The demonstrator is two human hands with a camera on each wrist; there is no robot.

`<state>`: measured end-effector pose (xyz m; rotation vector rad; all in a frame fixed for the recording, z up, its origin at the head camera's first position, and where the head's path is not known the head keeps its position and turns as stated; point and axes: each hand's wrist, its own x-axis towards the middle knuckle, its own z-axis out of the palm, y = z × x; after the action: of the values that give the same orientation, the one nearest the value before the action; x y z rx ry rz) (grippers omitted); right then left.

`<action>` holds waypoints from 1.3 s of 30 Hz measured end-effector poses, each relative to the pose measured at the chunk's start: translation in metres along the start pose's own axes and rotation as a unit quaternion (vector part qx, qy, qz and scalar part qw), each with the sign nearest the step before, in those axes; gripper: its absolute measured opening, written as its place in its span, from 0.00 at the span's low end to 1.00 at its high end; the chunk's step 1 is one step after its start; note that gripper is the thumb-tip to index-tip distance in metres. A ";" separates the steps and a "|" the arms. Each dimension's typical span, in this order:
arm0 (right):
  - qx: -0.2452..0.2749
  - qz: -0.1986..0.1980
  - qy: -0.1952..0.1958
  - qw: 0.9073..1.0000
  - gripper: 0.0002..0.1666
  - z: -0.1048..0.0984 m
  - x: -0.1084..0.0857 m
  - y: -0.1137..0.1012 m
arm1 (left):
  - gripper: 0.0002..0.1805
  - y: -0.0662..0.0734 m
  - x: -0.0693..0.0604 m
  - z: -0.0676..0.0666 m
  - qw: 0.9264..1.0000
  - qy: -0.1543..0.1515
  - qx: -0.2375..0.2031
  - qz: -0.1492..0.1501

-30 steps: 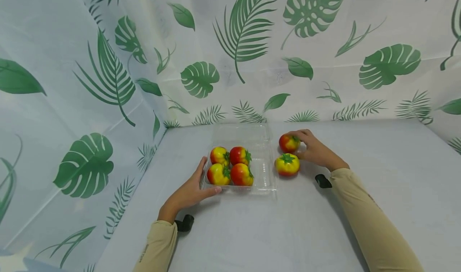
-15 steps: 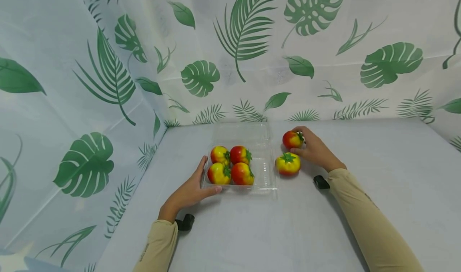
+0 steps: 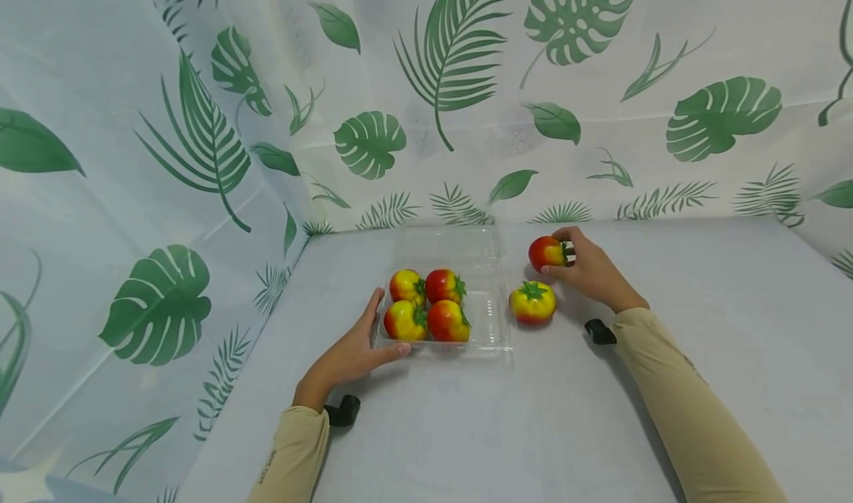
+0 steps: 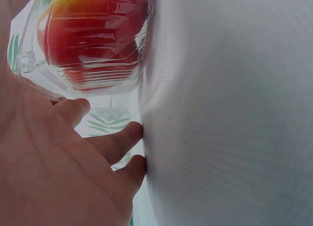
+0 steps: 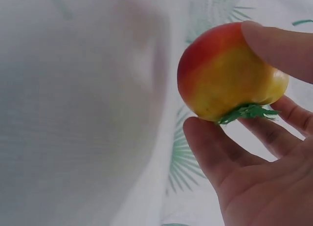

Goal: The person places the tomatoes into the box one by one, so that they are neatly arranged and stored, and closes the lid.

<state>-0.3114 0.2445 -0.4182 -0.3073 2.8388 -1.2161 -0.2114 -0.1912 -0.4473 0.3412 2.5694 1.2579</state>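
Observation:
A clear plastic box (image 3: pixel 488 318) stands on the table with its lid laid back. Several red-and-yellow toy tomatoes (image 3: pixel 448 321) with green leaves fill its left part. My left hand (image 3: pixel 349 356) rests at the box's left front corner, thumb along the front and fingers at the left side. In the left wrist view, some fingertips (image 4: pixel 131 130) touch the table. My right hand (image 3: pixel 596 272) pinches another toy tomato (image 5: pixel 227 72) between thumb and fingers, its leaves toward the palm. A further toy tomato (image 3: pixel 533 304) sits between that hand and the box.
The transparent lid (image 3: pixel 446 244) lies behind the box, toward the back curtain (image 3: pixel 480 170) with green leaf prints. A white cloth covers the table (image 3: pixel 506 429). Black wrist cameras (image 3: pixel 343 412) hang by both sleeves.
My right hand has moved slightly back and to the right with its toy tomato, turning the leaves toward the palm. The left hand and box have stayed in place.

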 end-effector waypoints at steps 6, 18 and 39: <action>0.014 -0.020 0.006 1.000 0.48 -0.009 -0.002 -0.007 | 0.67 0.002 0.000 -0.001 1.000 -0.001 0.002 -0.002; 0.018 -0.099 -0.006 0.995 0.45 -0.007 -0.015 -0.056 | 0.66 0.000 -0.001 -0.001 1.000 0.000 0.000 0.004; -0.023 -0.155 -0.077 0.985 0.42 0.044 -0.017 -0.090 | 0.69 0.002 -0.002 -0.001 1.000 0.001 0.005 0.000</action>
<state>-0.2748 0.1555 -0.3846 -0.8328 2.7586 -1.1130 -0.2093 -0.1915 -0.4444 0.3429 2.5781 1.2449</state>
